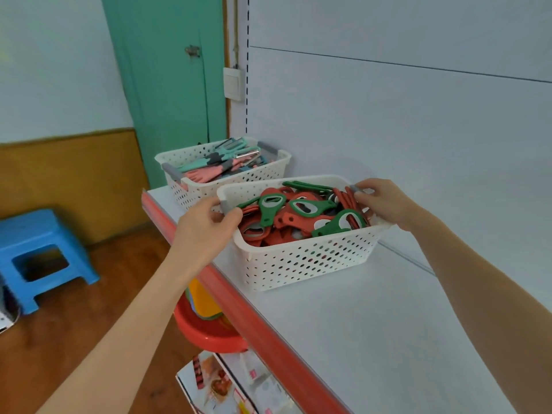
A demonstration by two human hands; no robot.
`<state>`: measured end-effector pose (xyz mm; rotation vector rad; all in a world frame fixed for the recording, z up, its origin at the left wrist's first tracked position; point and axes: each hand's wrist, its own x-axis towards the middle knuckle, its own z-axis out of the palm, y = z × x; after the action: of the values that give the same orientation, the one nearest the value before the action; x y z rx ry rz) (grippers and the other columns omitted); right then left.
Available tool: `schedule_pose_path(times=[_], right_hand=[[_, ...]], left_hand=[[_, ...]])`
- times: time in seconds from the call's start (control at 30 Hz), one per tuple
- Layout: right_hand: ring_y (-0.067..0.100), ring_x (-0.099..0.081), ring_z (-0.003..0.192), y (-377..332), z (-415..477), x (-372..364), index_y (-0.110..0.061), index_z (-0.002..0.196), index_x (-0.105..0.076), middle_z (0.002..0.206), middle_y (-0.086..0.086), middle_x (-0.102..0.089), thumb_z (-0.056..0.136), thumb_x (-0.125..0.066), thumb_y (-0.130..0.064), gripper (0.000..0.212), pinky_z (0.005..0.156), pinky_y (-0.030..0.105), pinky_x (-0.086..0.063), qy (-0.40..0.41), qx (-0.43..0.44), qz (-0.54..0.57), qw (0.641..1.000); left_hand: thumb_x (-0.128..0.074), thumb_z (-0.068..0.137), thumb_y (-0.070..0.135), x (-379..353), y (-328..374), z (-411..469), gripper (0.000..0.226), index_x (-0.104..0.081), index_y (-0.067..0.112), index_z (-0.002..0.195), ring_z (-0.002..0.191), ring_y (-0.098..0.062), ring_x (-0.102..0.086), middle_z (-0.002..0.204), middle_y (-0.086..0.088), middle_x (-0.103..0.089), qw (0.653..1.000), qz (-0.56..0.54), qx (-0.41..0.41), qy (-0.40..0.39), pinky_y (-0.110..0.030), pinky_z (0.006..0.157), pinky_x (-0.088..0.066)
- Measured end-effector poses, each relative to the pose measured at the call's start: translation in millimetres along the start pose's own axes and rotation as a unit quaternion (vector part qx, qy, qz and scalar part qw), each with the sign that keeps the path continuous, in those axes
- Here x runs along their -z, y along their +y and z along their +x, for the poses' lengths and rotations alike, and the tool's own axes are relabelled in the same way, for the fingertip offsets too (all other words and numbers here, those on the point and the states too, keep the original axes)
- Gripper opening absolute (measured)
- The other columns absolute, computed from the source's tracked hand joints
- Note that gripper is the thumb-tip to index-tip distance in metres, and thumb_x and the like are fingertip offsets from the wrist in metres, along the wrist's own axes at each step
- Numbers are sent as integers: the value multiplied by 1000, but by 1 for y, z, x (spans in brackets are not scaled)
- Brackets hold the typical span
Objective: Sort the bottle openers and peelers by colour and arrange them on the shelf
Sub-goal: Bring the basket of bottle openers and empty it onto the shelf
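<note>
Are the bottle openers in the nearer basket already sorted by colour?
No, green bottle openers lie mixed among red bottle openers in the nearer basket.

Red basin (206, 336) half hid under shelf (373, 339), stool (44, 234) cut off L.

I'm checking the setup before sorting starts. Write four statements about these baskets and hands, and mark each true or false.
1. The left hand and right hand grip opposite ends of the near basket. True.
2. Its bottle openers are blue and yellow. False: red and green.
3. The far basket holds peelers. True.
4. The blue stool stands on the shelf. False: it stands on the floor.
</note>
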<state>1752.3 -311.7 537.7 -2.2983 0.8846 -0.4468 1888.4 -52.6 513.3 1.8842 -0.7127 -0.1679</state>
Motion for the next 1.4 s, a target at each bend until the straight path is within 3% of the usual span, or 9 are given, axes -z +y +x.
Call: schedule_pose_path(times=[0.13, 0.27, 0.37, 0.5, 0.57, 0.73, 0.87, 1.23, 1.4], right_hand=[[26, -65, 91, -3, -8, -2, -7, 126, -50, 115, 14, -64, 93, -50, -36, 43, 79, 31, -47, 49, -29, -22, 998], [27, -50, 117, -15, -32, -7, -6, 134, -42, 130, 13, -53, 95, -43, -42, 53, 84, 28, -37, 89, -36, -82, 992], [22, -53, 97, -23, -53, -15, -6, 127, -48, 126, 10, -55, 95, -41, -40, 47, 76, 31, -40, 96, -33, -98, 990], [21, -51, 92, -33, -68, -33, -30, 139, -38, 108, 3, -59, 87, -36, -56, 58, 78, 31, -41, 108, -45, -123, 985], [25, -48, 93, -42, -77, -46, -29, 139, -37, 103, 6, -56, 79, -35, -65, 70, 83, 33, -40, 130, -75, -140, 979], [29, -17, 138, -59, -90, -73, -8, 140, -28, 145, 19, -30, 84, -41, -63, 80, 113, 45, -21, 170, -177, -160, 956], [28, -5, 141, -64, -92, -79, -8, 145, -16, 150, 18, -18, 89, -35, -58, 78, 116, 45, -11, 175, -181, -131, 959], [21, -26, 118, -56, -83, -68, -7, 132, -30, 117, 6, -35, 86, -40, -56, 67, 108, 41, -26, 132, -131, -109, 976], [26, -19, 130, -53, -80, -57, -7, 140, -21, 131, 8, -31, 94, -40, -42, 61, 106, 30, -18, 101, -116, -112, 982]], left_hand=[[-49, 89, 44, 1, -8, 9, 41, -49, 20, 123, 96, -18, -59, 96, 4, -59, 1000, -13, 18, -4, -46, 88, -50], [-45, 91, 45, -1, -12, 22, 34, -49, 27, 119, 95, -10, -55, 109, 6, -57, 997, -63, 14, -43, -33, 84, -47], [-49, 91, 38, -1, -16, 28, 27, -48, 30, 116, 86, -1, -50, 99, 13, -54, 994, -94, -5, -59, -23, 71, -40], [-52, 91, 32, 0, -23, 34, 23, -43, 35, 112, 83, 10, -47, 96, 22, -48, 976, -180, -9, -119, -15, 62, -36], [-56, 88, 34, 1, -28, 38, 35, -42, 33, 121, 92, 9, -48, 103, 22, -49, 959, -232, -1, -164, -19, 71, -42], [-66, 65, 54, 5, -38, 46, 68, -39, 39, 126, 114, -9, -51, 127, 10, -49, 933, -277, 8, -229, -44, 95, -45], [-72, 57, 54, 6, -42, 47, 73, -45, 38, 124, 112, -10, -53, 125, 9, -54, 927, -298, -3, -225, -43, 95, -46], [-73, 75, 21, -4, -33, 34, 37, -55, 37, 104, 92, 5, -60, 99, 20, -63, 923, -341, -34, -176, -24, 78, -48], [-74, 75, 21, -13, -30, 30, 45, -54, 28, 115, 101, -4, -59, 109, 10, -63, 929, -332, -43, -157, -29, 84, -49]])
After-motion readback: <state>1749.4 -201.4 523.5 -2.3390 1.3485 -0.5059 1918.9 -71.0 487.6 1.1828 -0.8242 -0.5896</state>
